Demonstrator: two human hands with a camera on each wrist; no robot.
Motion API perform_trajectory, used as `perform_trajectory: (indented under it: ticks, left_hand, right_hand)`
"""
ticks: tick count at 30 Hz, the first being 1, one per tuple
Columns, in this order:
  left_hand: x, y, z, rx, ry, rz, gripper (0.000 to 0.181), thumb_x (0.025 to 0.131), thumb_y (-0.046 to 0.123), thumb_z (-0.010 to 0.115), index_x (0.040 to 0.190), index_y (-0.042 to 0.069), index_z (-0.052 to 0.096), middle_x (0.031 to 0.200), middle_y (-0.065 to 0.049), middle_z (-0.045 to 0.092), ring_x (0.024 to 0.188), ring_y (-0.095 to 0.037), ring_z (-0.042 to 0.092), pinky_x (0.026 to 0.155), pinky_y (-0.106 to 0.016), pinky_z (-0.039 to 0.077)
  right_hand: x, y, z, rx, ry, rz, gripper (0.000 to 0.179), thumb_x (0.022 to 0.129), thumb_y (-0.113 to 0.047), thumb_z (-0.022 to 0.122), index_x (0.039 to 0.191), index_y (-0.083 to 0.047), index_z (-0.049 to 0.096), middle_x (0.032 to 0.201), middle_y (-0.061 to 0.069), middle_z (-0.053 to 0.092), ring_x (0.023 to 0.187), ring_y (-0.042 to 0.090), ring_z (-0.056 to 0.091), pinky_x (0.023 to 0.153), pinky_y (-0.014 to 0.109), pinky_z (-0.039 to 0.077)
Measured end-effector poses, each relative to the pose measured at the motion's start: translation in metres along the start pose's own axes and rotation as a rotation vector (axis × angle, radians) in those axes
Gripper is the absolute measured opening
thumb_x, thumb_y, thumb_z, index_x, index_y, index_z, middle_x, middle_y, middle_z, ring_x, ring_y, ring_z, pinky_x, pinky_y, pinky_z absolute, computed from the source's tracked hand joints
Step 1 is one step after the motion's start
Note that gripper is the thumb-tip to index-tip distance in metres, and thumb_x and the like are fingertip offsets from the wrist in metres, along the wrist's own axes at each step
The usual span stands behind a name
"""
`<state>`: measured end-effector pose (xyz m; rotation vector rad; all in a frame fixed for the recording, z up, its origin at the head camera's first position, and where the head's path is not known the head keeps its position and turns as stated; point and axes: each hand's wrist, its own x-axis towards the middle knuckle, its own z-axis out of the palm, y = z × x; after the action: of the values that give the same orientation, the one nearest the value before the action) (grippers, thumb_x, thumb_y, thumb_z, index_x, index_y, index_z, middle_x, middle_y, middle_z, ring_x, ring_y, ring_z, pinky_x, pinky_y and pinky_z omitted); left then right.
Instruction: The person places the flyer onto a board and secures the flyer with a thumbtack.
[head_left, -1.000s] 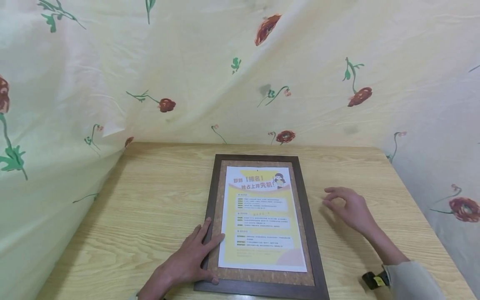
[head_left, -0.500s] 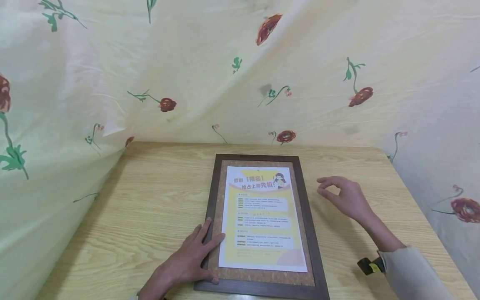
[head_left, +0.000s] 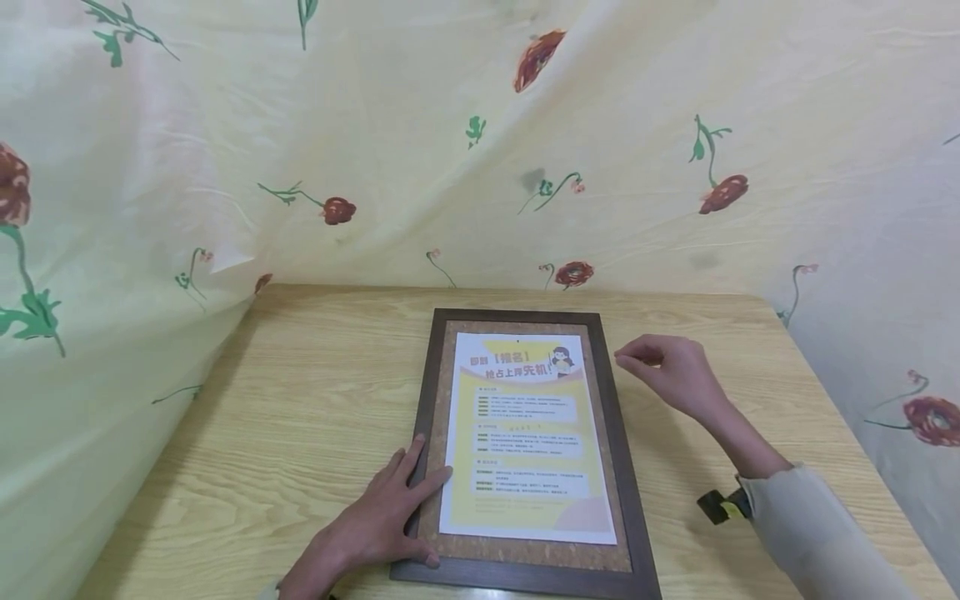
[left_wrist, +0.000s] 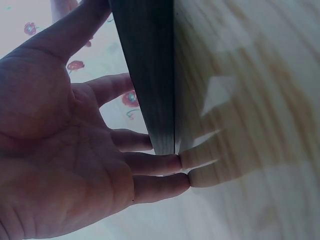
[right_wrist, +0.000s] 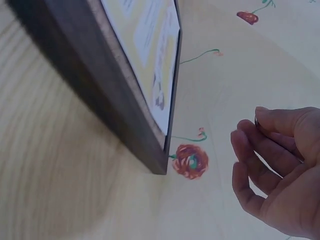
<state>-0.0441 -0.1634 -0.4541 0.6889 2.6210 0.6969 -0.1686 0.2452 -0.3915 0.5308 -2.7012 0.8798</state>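
Note:
A dark-framed cork board (head_left: 525,552) lies flat on the table, with a yellow-and-white printed poster (head_left: 525,450) on it. A small dark dot (head_left: 517,341) marks the poster's top middle. My left hand (head_left: 375,517) rests spread along the board's left side, one finger reaching the poster's edge and the thumb over the lower frame. In the left wrist view its fingers (left_wrist: 155,162) are straight, with tips at the tabletop beside the frame. My right hand (head_left: 671,375) hovers just right of the board's upper part. Thumb and forefinger pinch a tiny dark, shiny, pin-like piece (right_wrist: 256,120).
The light wood-grain table (head_left: 315,375) extends on both sides of the board. Flower-printed cloth (head_left: 390,150) hangs behind it and along both sides. A black device (head_left: 722,506) is strapped at the right wrist, by the sleeve (head_left: 810,517).
My right hand has moved left and slightly up, toward the board's upper right edge, its thumb and forefinger now closer together. The left hand and board have stayed put.

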Motion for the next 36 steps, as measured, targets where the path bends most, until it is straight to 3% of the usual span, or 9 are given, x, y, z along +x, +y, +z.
perform_trajectory:
  ticks: [5,16,26,36]
  left_hand:
    - [0.000,0.000,0.000,0.003,-0.001,0.001,0.104,0.063,0.053,0.087,0.151,0.019,0.043,0.162,-0.024,0.008,0.140,-0.056,0.018,0.104,-0.068,0.030]
    - [0.000,0.001,-0.001,0.005,-0.002,-0.006,0.103,0.063,0.052,0.088,0.151,0.020,0.043,0.162,-0.024,0.008,0.140,-0.056,0.019,0.104,-0.067,0.030]
    - [0.000,0.001,0.000,-0.005,-0.002,-0.004,0.103,0.063,0.052,0.087,0.151,0.020,0.043,0.162,-0.024,0.008,0.140,-0.056,0.018,0.105,-0.068,0.029]
    - [0.000,-0.002,0.001,-0.021,0.008,0.015,0.104,0.063,0.055,0.086,0.151,0.018,0.043,0.161,-0.026,0.007,0.139,-0.058,0.018,0.104,-0.070,0.028]
  right_hand:
    - [0.010,-0.012,-0.001,0.038,-0.014,0.010,0.004,0.088,-0.009,0.076,0.089,-0.006,0.077,0.083,0.003,0.073,0.072,0.017,0.068,0.062,0.024,0.052]
    - [0.032,-0.025,0.004,0.058,-0.012,-0.014,0.005,0.086,-0.006,0.076,0.090,-0.003,0.076,0.082,0.006,0.073,0.069,0.016,0.066,0.060,0.024,0.051]
    - [0.047,-0.035,0.009,0.111,-0.052,0.028,0.014,0.091,-0.013,0.073,0.097,-0.001,0.076,0.085,0.009,0.073,0.069,0.019,0.065,0.058,0.024,0.050]
    - [0.068,-0.035,0.021,0.143,-0.066,0.001,0.012,0.093,-0.010,0.070,0.098,0.000,0.076,0.082,0.007,0.072,0.071,0.021,0.066,0.058,0.024,0.049]
